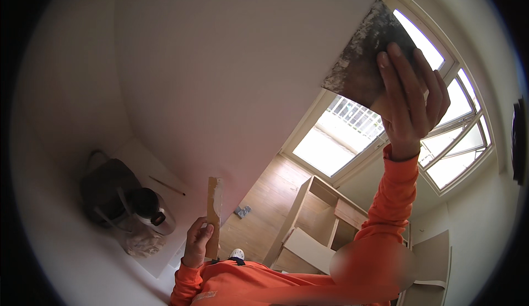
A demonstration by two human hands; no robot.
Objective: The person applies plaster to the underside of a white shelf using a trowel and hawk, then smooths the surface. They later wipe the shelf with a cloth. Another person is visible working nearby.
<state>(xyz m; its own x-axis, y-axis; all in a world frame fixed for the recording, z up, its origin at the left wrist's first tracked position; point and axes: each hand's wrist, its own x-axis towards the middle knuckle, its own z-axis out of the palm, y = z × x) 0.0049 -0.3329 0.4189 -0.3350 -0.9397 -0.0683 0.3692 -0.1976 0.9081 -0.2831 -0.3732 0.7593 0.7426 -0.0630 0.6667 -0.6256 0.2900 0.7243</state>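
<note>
High on the right, my right hand (410,99) grips a thin, dark, rectangular scraper blade (361,55). Its fingers are spread over the near face, and the thumb is hidden. Pale smears mark the blade, which lies along the edge of a smooth white wall (231,74); whether it touches cannot be told. Low at the centre-left, my left hand (196,243) is closed round the lower part of a narrow tan board (212,212). Whitish paste runs along the board's right side.
On a white surface at left are a dark bag (107,182), a black-topped bottle (160,218), a crumpled plastic bag (146,243) and a thin stick (167,184). A wooden cabinet (295,218) stands below the windows (454,135). Small grey pieces (242,212) lie on the floor.
</note>
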